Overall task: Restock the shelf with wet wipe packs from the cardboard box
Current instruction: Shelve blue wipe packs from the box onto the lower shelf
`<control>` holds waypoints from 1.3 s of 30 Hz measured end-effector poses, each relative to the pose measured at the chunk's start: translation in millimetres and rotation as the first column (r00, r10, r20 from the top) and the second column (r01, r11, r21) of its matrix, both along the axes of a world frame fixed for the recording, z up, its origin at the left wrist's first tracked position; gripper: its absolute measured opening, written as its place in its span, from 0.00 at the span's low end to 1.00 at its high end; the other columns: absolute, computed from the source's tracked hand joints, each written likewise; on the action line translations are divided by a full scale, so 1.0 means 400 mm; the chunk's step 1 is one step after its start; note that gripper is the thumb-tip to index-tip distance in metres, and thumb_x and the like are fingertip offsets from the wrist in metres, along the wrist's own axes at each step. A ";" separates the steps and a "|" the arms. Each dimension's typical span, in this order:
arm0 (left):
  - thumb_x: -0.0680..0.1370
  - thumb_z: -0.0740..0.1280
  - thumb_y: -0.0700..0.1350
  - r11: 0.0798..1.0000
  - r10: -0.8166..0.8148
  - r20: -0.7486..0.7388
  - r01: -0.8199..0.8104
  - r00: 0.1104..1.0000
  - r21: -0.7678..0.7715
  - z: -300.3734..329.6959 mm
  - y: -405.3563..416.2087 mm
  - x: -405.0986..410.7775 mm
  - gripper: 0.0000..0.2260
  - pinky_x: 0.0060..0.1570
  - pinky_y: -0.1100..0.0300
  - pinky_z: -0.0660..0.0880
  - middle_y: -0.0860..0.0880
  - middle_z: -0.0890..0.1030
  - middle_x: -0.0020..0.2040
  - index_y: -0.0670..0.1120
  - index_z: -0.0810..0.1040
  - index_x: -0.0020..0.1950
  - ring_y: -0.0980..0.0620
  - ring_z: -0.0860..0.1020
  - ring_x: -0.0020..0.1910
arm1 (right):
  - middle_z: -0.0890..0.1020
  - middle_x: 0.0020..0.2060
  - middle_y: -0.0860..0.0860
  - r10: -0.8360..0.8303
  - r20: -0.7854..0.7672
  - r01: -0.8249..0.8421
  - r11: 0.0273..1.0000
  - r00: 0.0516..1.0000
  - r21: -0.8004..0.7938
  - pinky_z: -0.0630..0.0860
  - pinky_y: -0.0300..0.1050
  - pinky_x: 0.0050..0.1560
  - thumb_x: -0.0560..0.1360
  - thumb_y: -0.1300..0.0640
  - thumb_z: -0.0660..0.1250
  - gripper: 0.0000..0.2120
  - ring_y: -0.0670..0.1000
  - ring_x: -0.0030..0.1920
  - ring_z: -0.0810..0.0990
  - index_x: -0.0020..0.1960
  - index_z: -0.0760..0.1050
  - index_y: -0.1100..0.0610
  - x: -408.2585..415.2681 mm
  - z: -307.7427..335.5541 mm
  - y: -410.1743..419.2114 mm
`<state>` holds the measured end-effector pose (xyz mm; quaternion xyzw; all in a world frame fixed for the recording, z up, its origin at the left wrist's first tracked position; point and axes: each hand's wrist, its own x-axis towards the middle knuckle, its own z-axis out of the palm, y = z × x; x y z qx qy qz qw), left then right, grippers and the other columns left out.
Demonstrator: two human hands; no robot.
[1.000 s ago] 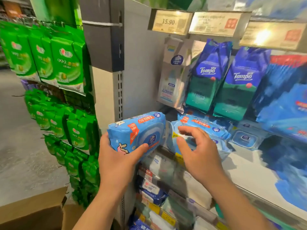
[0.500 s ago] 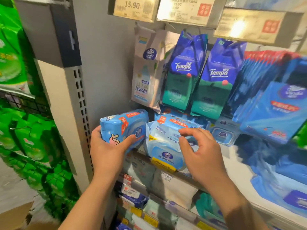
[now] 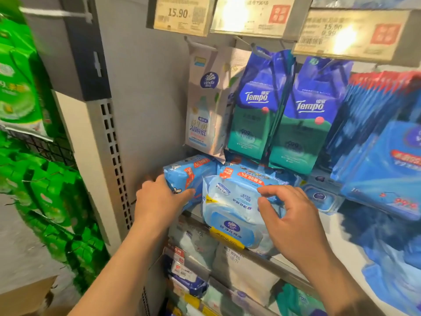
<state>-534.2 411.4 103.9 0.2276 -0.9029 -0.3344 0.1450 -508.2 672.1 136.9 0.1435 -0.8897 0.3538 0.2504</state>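
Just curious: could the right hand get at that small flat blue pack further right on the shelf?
Probably yes. The right hand only rests on the front wet wipe pack, and the small flat blue pack lies just beside it on the shelf, with nothing between them.

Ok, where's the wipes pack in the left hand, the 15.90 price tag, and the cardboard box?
wipes pack [image 3: 190, 173], head view, its blue front face.
15.90 price tag [image 3: 178, 15], head view, by the printed number.
cardboard box [image 3: 27, 293], head view, its top flap.
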 end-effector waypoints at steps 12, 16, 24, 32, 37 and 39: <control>0.70 0.79 0.59 0.980 0.043 -0.164 -0.010 0.986 0.199 -0.039 0.013 -0.044 0.20 0.33 0.57 0.73 0.55 0.77 0.39 0.50 0.71 0.44 0.55 0.77 0.38 | 0.81 0.52 0.38 -0.020 0.099 0.016 0.999 0.995 0.034 0.73 0.56 0.64 0.75 0.45 0.65 0.09 0.44 0.56 0.76 0.54 0.80 0.43 -0.034 0.006 0.003; 0.74 0.75 0.60 0.985 -0.075 -0.096 0.089 0.992 0.147 -0.028 0.027 -0.089 0.21 0.33 0.57 0.66 0.54 0.76 0.37 0.52 0.66 0.39 0.49 0.75 0.38 | 0.81 0.51 0.38 -0.028 0.109 0.026 0.999 0.994 0.023 0.73 0.56 0.64 0.76 0.45 0.65 0.08 0.44 0.57 0.76 0.53 0.79 0.41 -0.037 0.008 -0.011; 0.71 0.78 0.57 0.950 -0.207 0.004 0.200 0.978 0.239 0.001 0.051 -0.250 0.20 0.38 0.59 0.70 0.43 0.83 0.48 0.51 0.69 0.36 0.46 0.81 0.49 | 0.78 0.49 0.32 -0.113 0.122 0.097 0.987 0.986 0.126 0.73 0.57 0.64 0.77 0.49 0.66 0.09 0.45 0.57 0.76 0.55 0.81 0.43 -0.033 0.013 -0.004; 0.73 0.76 0.58 0.943 -0.282 -0.040 0.285 0.959 0.170 -0.015 0.041 -0.319 0.19 0.32 0.62 0.66 0.54 0.76 0.38 0.51 0.68 0.39 0.52 0.76 0.38 | 0.78 0.47 0.28 -0.180 0.074 0.171 0.978 0.981 0.122 0.74 0.59 0.62 0.76 0.48 0.66 0.08 0.47 0.55 0.77 0.51 0.82 0.40 -0.004 0.005 -0.007; 0.79 0.69 0.54 0.935 -0.313 0.015 0.305 0.950 0.180 -0.037 0.022 -0.298 0.07 0.49 0.57 0.76 0.50 0.82 0.50 0.52 0.76 0.48 0.46 0.80 0.50 | 0.80 0.49 0.32 -0.205 0.090 0.192 0.973 0.975 0.131 0.73 0.58 0.64 0.74 0.42 0.61 0.10 0.46 0.57 0.78 0.52 0.80 0.37 0.027 0.010 -0.025; 0.82 0.63 0.50 0.946 -0.283 0.057 0.269 0.957 0.179 -0.040 0.008 -0.272 0.08 0.51 0.58 0.74 0.47 0.83 0.59 0.50 0.79 0.57 0.43 0.80 0.55 | 0.80 0.50 0.32 -0.205 0.088 0.191 0.970 0.975 0.148 0.73 0.58 0.65 0.75 0.43 0.63 0.11 0.45 0.57 0.78 0.53 0.81 0.39 0.043 0.005 -0.028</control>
